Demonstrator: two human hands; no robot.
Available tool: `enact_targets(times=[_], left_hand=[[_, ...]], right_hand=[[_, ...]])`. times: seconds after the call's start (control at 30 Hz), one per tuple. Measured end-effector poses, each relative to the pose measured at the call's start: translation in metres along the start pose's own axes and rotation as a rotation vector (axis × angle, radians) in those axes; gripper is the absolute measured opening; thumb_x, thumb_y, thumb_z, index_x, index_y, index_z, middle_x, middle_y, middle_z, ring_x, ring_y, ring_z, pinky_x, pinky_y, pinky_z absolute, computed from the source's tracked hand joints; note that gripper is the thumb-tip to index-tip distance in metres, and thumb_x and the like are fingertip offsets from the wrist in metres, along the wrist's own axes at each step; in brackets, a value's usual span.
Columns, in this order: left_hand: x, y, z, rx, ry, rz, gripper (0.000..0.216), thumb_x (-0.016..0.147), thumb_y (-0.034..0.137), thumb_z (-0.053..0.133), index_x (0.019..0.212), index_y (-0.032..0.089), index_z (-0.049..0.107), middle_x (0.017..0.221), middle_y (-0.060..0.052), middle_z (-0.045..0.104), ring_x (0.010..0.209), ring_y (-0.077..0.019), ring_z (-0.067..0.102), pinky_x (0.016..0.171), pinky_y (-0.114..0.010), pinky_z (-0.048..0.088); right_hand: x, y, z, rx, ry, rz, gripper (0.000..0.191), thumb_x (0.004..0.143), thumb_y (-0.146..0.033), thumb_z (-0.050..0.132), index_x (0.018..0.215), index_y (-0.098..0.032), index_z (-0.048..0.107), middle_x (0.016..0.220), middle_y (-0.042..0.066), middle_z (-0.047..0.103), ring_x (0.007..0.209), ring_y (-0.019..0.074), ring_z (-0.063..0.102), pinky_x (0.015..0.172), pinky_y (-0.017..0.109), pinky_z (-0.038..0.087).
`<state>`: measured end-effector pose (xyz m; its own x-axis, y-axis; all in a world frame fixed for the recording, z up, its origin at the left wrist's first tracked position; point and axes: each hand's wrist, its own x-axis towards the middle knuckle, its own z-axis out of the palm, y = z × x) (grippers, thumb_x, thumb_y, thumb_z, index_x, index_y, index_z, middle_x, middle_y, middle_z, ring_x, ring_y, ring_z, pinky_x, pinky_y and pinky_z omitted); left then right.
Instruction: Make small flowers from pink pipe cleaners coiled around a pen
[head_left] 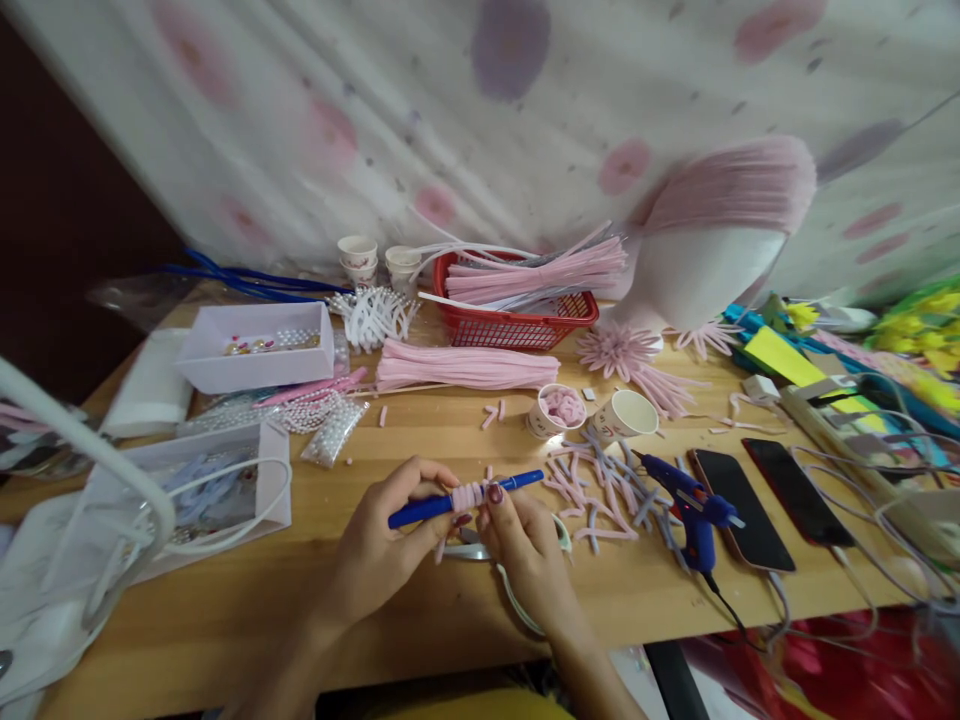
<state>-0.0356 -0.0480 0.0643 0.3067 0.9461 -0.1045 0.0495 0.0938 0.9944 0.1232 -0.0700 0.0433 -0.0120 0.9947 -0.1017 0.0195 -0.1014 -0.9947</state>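
Head: left fingers (pixel 416 470) and right fingers (pixel 507 518) hold a pink-wrapped blue pen (pixel 418 510).

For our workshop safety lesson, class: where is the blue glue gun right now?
In the head view, the glue gun lies right of centre on the table, between scattered pink and grey strips and a dark phone.

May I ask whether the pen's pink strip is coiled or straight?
Mostly coiled: the pink strip forms several loops around the blue pen.
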Motion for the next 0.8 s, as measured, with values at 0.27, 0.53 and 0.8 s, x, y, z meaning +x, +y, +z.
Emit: enact_targets(times=[0.27,0.53,0.8], left_hand=[[0.002,-0.001,0.003,-0.083,-0.01,-0.059,0.014,0.081,0.027,0.067,0.09,0.019,0.059,0.072,0.0,0.067,0.062,-0.0144,0.065,0.053,-0.021,0.053],[0.001,0.009,0.008,-0.061,0.005,-0.154,0.017,0.08,0.032,0.068,0.078,0.017,0.06,0.053,0.005,0.057,0.042,-0.0073,0.047,0.042,-0.017,0.038],[0.005,-0.001,0.005,0.103,-0.011,-0.025,0.013,0.081,0.033,0.068,0.083,0.02,0.065,0.065,0.002,0.066,0.052,-0.0119,0.058,0.049,-0.019,0.046]], right_hand=[[-0.001,-0.001,-0.015,-0.078,-0.071,-0.012,0.051,0.094,-0.058,0.045,0.063,-0.018,0.051,0.053,-0.005,0.037,0.049,0.0102,0.032,0.049,0.024,0.025],[0.002,-0.005,-0.009,0.076,-0.086,0.032,0.041,0.091,-0.06,0.05,0.079,-0.02,0.056,0.069,-0.001,0.052,0.066,0.0149,0.048,0.063,0.025,0.041],[0.005,0.001,0.018,0.46,0.169,0.091,0.044,0.077,-0.061,0.068,0.079,-0.021,0.051,0.057,-0.007,0.043,0.047,0.0078,0.033,0.046,0.02,0.032]])
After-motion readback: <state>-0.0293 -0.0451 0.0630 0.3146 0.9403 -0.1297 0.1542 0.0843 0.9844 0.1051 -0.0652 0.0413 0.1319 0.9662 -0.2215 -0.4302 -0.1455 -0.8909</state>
